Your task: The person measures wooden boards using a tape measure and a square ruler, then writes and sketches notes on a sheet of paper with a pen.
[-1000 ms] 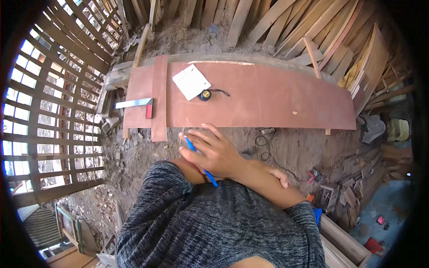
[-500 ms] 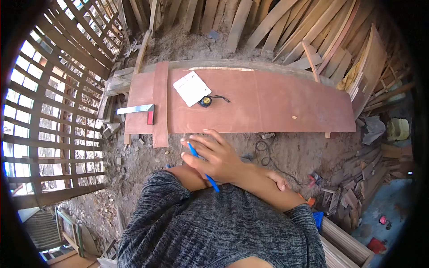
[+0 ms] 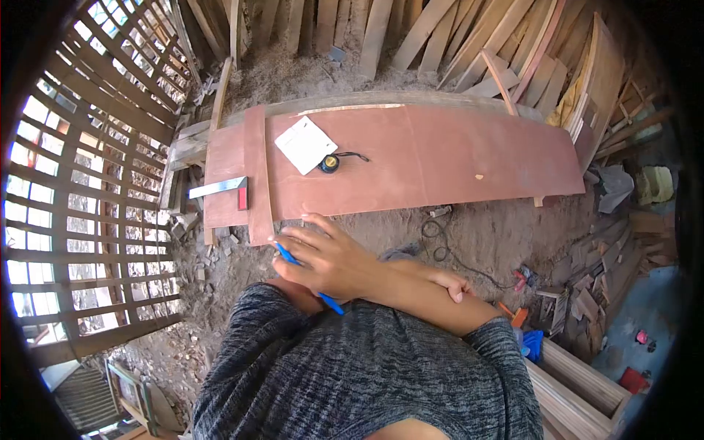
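Where the forearms cross in front of the dark grey, mottled shirt (image 3: 367, 352), right hand (image 3: 323, 260) holds a slim blue pen (image 3: 332, 303), thumb and curled fingers closed round it, the other fingers loosely spread. Left hand (image 3: 451, 283) rests on the right forearm, partly hidden; cannot tell how far its fingers close. Pen slants under the right hand, upper end showing by the thumb, lower end toward the shirt. Judged light, stiff and smooth, liable to roll if let go; best taken near one end of the barrel. Beyond the right fingertips, a long, reddish-brown wooden panel (image 3: 455, 154); contact with its near edge unclear. Probably stiff but apt to flex along its length; edges the likely hold. On it: narrow reddish-brown strip (image 3: 257, 176) across the left end, metal square with red-and-black handle (image 3: 220, 187) just beside, white sheet (image 3: 306, 145), round black-and-yellow tape measure (image 3: 329, 163) at the sheet's corner.
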`<state>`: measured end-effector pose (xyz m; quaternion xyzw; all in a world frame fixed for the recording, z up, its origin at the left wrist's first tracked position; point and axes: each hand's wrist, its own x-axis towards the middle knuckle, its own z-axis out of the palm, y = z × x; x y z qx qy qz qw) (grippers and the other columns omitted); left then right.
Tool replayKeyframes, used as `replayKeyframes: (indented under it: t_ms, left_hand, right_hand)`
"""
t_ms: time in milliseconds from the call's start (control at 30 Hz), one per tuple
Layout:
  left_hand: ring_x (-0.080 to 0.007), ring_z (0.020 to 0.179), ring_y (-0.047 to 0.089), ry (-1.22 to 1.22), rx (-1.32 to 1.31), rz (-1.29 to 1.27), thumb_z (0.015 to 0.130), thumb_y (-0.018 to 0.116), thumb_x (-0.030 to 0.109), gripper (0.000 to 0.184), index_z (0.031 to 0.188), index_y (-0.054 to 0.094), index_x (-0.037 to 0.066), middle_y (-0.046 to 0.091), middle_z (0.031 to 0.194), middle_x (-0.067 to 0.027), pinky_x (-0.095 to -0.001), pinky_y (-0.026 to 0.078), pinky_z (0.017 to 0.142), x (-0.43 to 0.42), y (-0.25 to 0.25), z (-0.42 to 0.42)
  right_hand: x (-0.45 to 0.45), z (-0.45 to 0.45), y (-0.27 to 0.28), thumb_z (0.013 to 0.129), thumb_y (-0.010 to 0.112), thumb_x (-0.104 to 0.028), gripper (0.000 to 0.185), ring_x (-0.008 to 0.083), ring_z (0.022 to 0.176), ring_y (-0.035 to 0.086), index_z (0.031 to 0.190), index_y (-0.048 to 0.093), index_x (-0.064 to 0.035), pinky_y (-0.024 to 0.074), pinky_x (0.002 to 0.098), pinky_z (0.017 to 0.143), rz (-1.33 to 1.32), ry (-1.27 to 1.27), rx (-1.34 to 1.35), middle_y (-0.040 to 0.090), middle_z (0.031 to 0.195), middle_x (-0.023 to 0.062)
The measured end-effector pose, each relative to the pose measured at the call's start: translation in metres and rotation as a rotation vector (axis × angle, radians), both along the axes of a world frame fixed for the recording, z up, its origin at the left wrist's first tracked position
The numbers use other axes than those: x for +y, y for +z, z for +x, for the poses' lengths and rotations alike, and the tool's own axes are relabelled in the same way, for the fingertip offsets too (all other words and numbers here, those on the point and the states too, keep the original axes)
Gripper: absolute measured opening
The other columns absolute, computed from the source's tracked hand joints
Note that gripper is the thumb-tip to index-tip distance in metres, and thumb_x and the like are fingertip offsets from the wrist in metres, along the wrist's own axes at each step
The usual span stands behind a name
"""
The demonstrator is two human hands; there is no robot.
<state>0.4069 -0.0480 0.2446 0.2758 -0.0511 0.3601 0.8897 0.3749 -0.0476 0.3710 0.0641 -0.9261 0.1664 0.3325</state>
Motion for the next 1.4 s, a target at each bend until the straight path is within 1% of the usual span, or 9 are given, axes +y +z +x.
replayKeyframes:
  t_ms: [433,533,733,833,933,1133,1233,1333,1400]
  left_hand:
    - [-0.0325,0.144,0.044,0.008,-0.012,0.026,0.107,0.023,0.051,0.072,0.14,0.057,-0.003,0.056,0.146,-0.0199,-0.0487,0.031,0.121,-0.004,-0.003,-0.002]
    - [-0.0324,0.144,0.044,0.003,-0.014,0.042,0.107,0.023,0.051,0.072,0.139,0.058,-0.003,0.056,0.146,-0.02,-0.0486,0.031,0.121,-0.003,-0.002,-0.001]
    - [-0.0322,0.144,0.045,0.011,-0.037,0.058,0.107,0.022,0.05,0.071,0.139,0.058,-0.003,0.057,0.145,-0.0201,-0.0482,0.031,0.121,-0.003,-0.005,0.002]
    - [-0.0321,0.144,0.045,0.024,-0.044,0.075,0.107,0.022,0.05,0.071,0.138,0.058,-0.003,0.057,0.145,-0.0202,-0.048,0.031,0.121,0.0,-0.004,0.0]
    - [-0.0319,0.143,0.045,0.033,-0.039,0.094,0.108,0.022,0.049,0.071,0.138,0.058,-0.004,0.057,0.144,-0.0203,-0.0479,0.031,0.121,0.001,-0.004,-0.001]
    - [-0.0317,0.143,0.045,0.031,-0.071,0.113,0.108,0.021,0.048,0.071,0.138,0.059,-0.004,0.058,0.144,-0.0205,-0.0475,0.03,0.121,-0.001,-0.004,0.001]
    - [-0.0316,0.143,0.046,0.017,-0.093,0.131,0.108,0.021,0.048,0.071,0.137,0.059,-0.004,0.058,0.143,-0.0205,-0.0473,0.03,0.121,0.002,-0.005,0.006]
    - [-0.0315,0.143,0.046,0.005,-0.119,0.167,0.108,0.02,0.047,0.071,0.137,0.059,-0.004,0.058,0.143,-0.0206,-0.0472,0.03,0.121,0.005,-0.012,0.012]
    - [-0.0314,0.143,0.046,0.011,-0.145,0.204,0.108,0.02,0.047,0.071,0.137,0.059,-0.004,0.058,0.143,-0.0207,-0.0471,0.03,0.121,0.004,-0.016,0.013]
  right_hand:
    - [0.008,0.011,-0.004,0.082,0.071,-0.025,0.028,0.027,0.119,0.065,0.109,0.069,-0.0159,0.0439,0.0552,0.109,-0.03,-0.087,-0.018,0.069,0.128,0.0108]
    - [0.004,-0.001,0.014,0.087,0.064,-0.019,0.02,0.028,0.121,0.063,0.106,0.067,-0.0122,0.0428,0.0537,0.11,-0.033,-0.023,-0.05,0.068,0.126,0.0132]
    - [0.007,-0.004,0.007,0.086,0.065,-0.021,0.021,0.0277,0.121,0.062,0.105,0.068,-0.012,0.043,0.0536,0.109,-0.061,-0.052,0.008,0.069,0.124,0.0122]
    - [0.01,0.001,0.005,0.083,0.071,-0.024,0.026,0.0265,0.119,0.065,0.108,0.069,-0.0169,0.0431,0.054,0.11,-0.047,-0.056,-0.036,0.07,0.127,0.0083]
    - [0.01,0.001,0.007,0.084,0.07,-0.023,0.025,0.0263,0.119,0.065,0.109,0.069,-0.0168,0.0429,0.0539,0.11,-0.065,-0.035,-0.068,0.07,0.126,0.0082]
    - [-0.004,-0.016,0.011,0.086,0.068,-0.022,0.024,0.0251,0.12,0.065,0.109,0.069,-0.0159,0.0445,0.0533,0.109,0.007,0.041,-0.042,0.07,0.126,0.0084]
    - [-0.001,-0.005,0.007,0.088,0.065,-0.021,0.021,0.0264,0.118,0.064,0.107,0.067,-0.0129,0.0456,0.0526,0.108,0.025,0.024,-0.038,0.068,0.126,0.0112]
    - [0.004,0.007,0.01,0.091,0.065,-0.021,0.022,0.0269,0.12,0.065,0.111,0.069,-0.0149,0.0464,0.0539,0.107,-0.035,0.01,-0.033,0.069,0.13,0.0103]
    - [0.01,0.02,0.01,0.089,0.065,-0.018,0.022,0.0283,0.119,0.064,0.11,0.069,-0.0125,0.0461,0.0533,0.106,-0.116,0.002,-0.04,0.068,0.13,0.0125]
